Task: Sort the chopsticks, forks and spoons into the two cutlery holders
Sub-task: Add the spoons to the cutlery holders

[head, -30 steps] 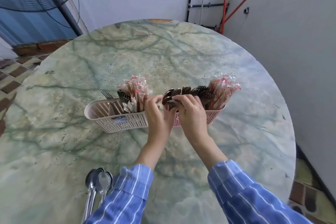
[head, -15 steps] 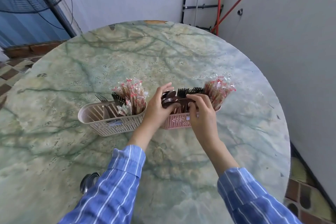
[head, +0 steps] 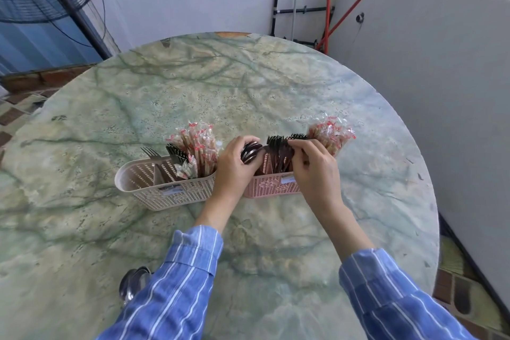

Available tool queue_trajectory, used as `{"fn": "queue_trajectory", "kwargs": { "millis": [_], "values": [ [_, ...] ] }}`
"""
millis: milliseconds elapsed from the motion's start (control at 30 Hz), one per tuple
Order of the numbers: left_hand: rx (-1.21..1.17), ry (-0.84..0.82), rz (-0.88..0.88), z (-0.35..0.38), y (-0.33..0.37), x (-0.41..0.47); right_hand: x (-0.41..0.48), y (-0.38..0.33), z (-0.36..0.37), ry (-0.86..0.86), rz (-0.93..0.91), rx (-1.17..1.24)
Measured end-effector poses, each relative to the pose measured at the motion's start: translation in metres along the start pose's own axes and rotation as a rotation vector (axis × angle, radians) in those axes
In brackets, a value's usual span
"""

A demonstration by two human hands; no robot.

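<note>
Tidying the pink holder [head: 271, 183] seemed to be the step in hand. The left hand [head: 234, 167] curled round a bunch of spoons [head: 250, 152] standing in that holder's left end, fingers closed on their bowls. The right hand [head: 313, 167] pinched at the forks [head: 284, 143] in the middle, fingertips together; whether it had one gripped could not be told. Wrapped chopsticks [head: 331, 132] stood at the right end. Just beside it on the table [head: 248, 85], the cream holder [head: 165, 190] held a few forks and more chopsticks, its left compartment apparently empty. Loose spoons [head: 132, 283] lay near the table's edge, partly hidden by the left sleeve [head: 176, 281]. Next, those probably needed fetching; the sleeve might brush them.
</note>
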State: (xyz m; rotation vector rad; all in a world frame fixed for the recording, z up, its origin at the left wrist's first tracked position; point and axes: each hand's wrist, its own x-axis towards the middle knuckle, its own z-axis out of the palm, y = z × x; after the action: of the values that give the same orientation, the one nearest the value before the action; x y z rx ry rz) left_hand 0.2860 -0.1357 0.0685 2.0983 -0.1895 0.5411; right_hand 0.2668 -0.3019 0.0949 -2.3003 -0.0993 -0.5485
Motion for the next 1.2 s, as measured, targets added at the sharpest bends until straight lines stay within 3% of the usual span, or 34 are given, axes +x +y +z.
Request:
{"fn": "queue_trajectory", "kwargs": {
  "millis": [100, 267, 600, 767, 1067, 1200],
  "values": [
    [0.071, 0.035, 0.015, 0.002, 0.001, -0.002, -0.015, 0.005, -0.011, 0.037, 0.043, 0.031],
    [0.235, -0.064, -0.026, 0.011, 0.007, 0.000, -0.032, 0.019, -0.014, 0.029, 0.209, 0.007],
    [0.257, -0.055, -0.002, 0.008, 0.008, 0.010, -0.019, 0.007, 0.002, 0.027, 0.261, 0.033],
    [0.291, -0.053, 0.011, 0.007, 0.006, 0.012, -0.012, 0.004, 0.005, 0.049, 0.395, 0.093],
    [0.329, -0.075, 0.056, 0.012, 0.011, 0.017, -0.007, 0.000, 0.011, 0.016, 0.244, 0.016],
    [0.308, -0.069, 0.053, 0.012, 0.007, 0.014, -0.003, 0.001, 0.013, 0.003, 0.288, 0.060]
  ]
}}
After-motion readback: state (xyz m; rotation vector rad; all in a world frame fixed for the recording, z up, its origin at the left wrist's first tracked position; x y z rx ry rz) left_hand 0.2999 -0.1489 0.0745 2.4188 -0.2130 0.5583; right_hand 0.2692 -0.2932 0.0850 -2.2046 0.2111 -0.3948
